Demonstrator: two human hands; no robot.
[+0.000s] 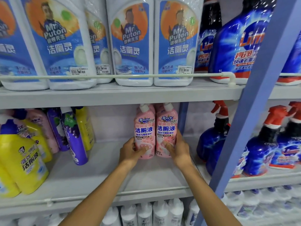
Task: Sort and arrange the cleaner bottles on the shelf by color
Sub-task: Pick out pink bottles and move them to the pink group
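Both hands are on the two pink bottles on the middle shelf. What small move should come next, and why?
Probably let go of both pink plastic bottles and send the left hand toward the pale pink bottle standing among yellow bottles and purple bottles. The pair stands upright, side by side, labels forward, so it looks placed.

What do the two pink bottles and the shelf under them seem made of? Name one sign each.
Pink bottles: probably plastic with a glossy printed sleeve, judging by soft highlights and moulded white caps. Shelf: likely painted metal, matt grey, thin with a folded front edge.
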